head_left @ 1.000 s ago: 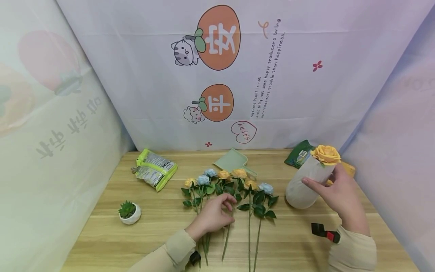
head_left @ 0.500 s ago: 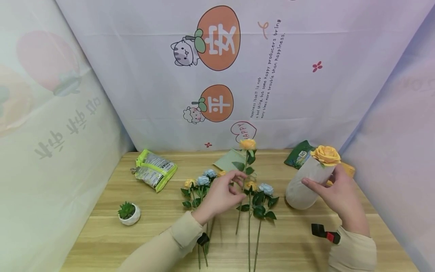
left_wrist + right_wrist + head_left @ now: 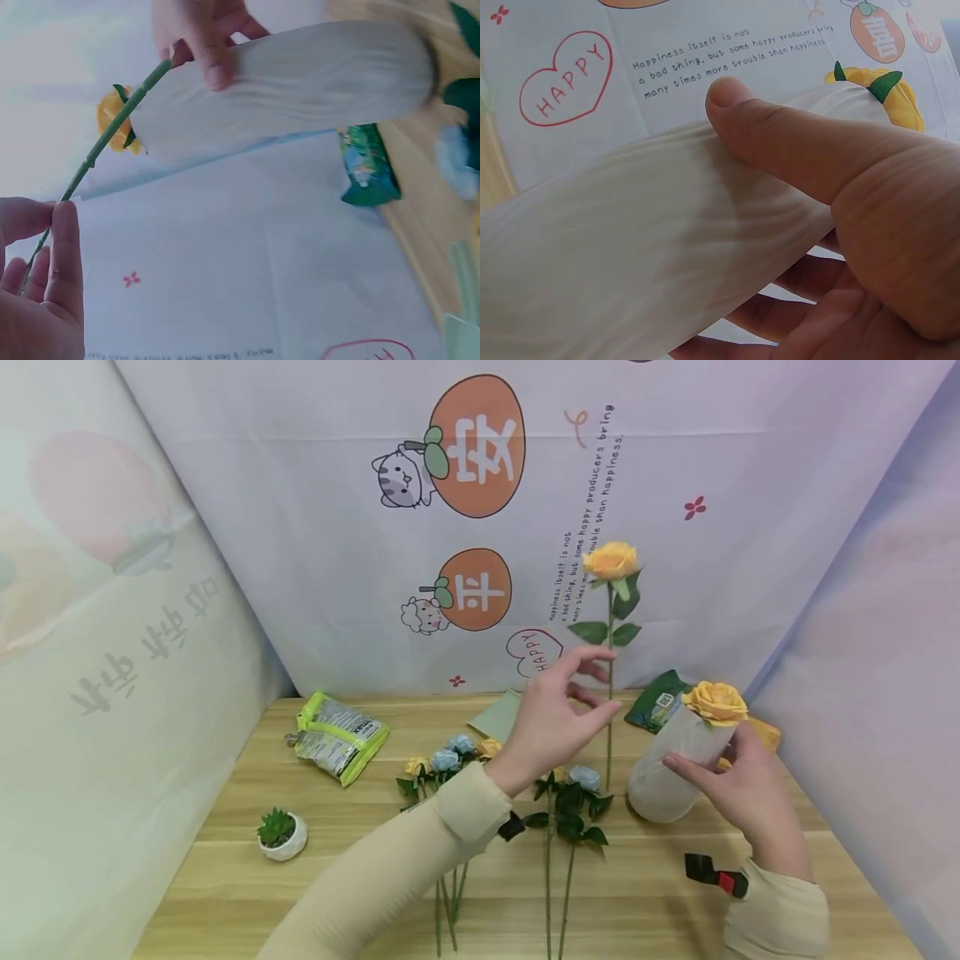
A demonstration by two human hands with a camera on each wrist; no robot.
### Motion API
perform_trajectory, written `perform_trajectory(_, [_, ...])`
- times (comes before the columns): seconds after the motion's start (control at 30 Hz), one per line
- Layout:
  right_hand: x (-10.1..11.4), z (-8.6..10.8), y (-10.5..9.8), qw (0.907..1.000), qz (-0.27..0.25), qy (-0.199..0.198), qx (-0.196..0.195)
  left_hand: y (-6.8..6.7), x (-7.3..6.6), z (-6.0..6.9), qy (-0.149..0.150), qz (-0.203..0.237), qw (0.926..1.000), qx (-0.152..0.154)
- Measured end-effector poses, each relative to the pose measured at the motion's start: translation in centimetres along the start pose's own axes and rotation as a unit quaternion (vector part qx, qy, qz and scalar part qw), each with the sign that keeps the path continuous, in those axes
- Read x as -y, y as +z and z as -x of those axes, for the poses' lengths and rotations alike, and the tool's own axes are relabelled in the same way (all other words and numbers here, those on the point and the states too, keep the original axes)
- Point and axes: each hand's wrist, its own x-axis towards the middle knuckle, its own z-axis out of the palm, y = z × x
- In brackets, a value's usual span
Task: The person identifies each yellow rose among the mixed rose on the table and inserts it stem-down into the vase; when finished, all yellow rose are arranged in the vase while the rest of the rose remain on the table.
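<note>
My left hand (image 3: pixel 558 714) pinches the green stem of a yellow rose (image 3: pixel 611 562) between thumb and fingers, holding it upright above the table. In the left wrist view the stem (image 3: pixel 112 133) slants toward the vase's mouth end. With my right hand (image 3: pixel 757 793) I grip a white vase (image 3: pixel 663 777), which leans to the right with its base on the table. One yellow rose (image 3: pixel 716 703) stands in the vase's mouth. In the right wrist view my thumb (image 3: pixel 780 139) lies along the vase's ribbed side (image 3: pixel 630 240).
More yellow and blue roses (image 3: pixel 583 778) lie on the wooden table (image 3: pixel 352 868), partly behind my left arm. A green pouch (image 3: pixel 660 700) is behind the vase. At left are a yellow-trimmed bag (image 3: pixel 341 739) and a potted succulent (image 3: pixel 283 833). A pale green dustpan-like piece (image 3: pixel 495 714) lies at the back.
My left hand has lifted a yellow rose off the table and carried it up and right, near the vase. My right hand and the vase have stayed put.
</note>
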Motion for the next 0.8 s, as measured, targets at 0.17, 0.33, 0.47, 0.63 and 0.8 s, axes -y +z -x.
perform_trajectory(0.17, [-0.1,0.0,0.1,0.9999,-0.008,-0.007,-0.003,1.9,-1.0,-3.3,0.044,0.008,0.9981,-0.042])
perform_trajectory(0.33, [-0.1,0.0,0.0,1.0,0.001,-0.003,-0.005,3.5,-1.5,-5.8,0.079,-0.002,0.9932,-0.086])
perform_trajectory(0.47, [-0.1,-0.1,0.0,1.0,0.003,-0.004,-0.006,4.6,-1.6,-6.9,0.091,-0.006,0.9897,-0.111])
perform_trajectory(0.63, [-0.1,-0.1,-0.1,0.9999,0.002,-0.009,-0.009,5.8,-1.3,-7.4,0.092,-0.003,0.9873,-0.13])
perform_trajectory(0.8, [-0.2,0.0,-0.1,0.9999,0.002,-0.012,-0.009,6.4,-0.9,-7.6,0.097,-0.002,0.9855,-0.14])
